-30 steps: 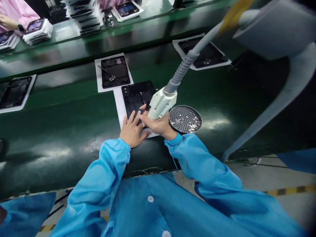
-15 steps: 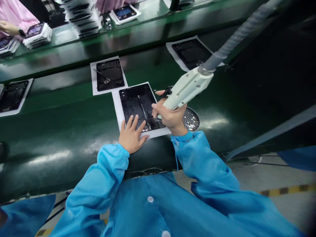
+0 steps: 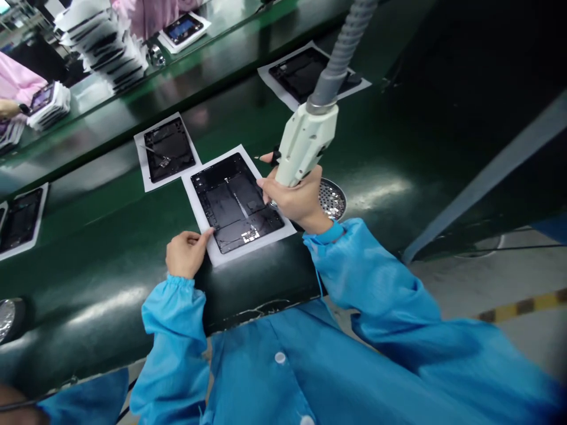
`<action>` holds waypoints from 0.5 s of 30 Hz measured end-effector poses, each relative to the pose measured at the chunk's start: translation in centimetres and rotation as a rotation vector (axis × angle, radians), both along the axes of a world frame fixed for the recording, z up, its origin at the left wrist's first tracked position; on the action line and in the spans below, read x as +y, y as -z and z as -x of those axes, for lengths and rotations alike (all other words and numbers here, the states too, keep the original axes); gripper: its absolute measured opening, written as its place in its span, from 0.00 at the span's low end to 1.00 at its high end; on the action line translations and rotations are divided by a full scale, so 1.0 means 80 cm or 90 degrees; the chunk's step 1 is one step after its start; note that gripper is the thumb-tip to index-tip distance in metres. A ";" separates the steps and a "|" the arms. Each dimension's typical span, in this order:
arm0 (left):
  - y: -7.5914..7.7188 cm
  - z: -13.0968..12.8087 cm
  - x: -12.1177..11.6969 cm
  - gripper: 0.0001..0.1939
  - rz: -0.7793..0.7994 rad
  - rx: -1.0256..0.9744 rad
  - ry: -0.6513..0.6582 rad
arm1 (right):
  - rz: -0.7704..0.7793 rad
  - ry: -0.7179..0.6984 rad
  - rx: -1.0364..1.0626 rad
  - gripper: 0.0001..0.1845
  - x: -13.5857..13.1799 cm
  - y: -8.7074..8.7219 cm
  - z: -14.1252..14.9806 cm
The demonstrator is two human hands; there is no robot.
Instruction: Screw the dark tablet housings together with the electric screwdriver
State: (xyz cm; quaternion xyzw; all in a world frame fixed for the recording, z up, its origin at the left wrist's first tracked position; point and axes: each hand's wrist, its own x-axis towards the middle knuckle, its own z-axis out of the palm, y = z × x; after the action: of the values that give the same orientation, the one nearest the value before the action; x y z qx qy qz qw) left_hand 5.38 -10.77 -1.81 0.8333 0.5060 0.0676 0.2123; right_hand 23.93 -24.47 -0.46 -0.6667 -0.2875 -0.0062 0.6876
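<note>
My right hand (image 3: 297,198) is closed around a pale handheld electric screwdriver (image 3: 305,141), over the right edge of an open black tablet housing (image 3: 212,203). Its tip is hidden by my fingers. A thin strip and a small silver circuit board (image 3: 250,236) lie in the housing, which rests on a white sheet (image 3: 234,252). My left hand (image 3: 186,251) is at the left edge of the housing, fingers curled, with a fingertip on that edge. Partly behind my right wrist sits a round perforated metal dish (image 3: 333,199) with small shiny bits in it.
A grey corrugated hose (image 3: 348,44) rises from the screwdriver. More tablet housings lie on sheets at the upper left (image 3: 170,150), far left (image 3: 20,218) and back (image 3: 296,74). Behind the raised ledge stands a tall stack of sheeted pieces (image 3: 104,47), near people in pink sleeves (image 3: 20,77).
My left hand has moved from lying flat on the housing's lower part to its left edge, fingers now curled. The screwdriver stands more upright. The whole view has shifted and turned.
</note>
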 end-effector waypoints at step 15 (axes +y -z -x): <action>-0.006 -0.063 0.075 0.13 -0.044 -0.500 0.024 | -0.056 -0.161 0.003 0.06 -0.001 -0.016 0.028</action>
State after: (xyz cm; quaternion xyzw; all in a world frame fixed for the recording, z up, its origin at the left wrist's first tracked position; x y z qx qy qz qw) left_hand 10.46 -4.75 -1.30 0.7597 0.3681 0.3947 0.3626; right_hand 21.72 -24.56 0.81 -0.5946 -0.3669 0.0698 0.7120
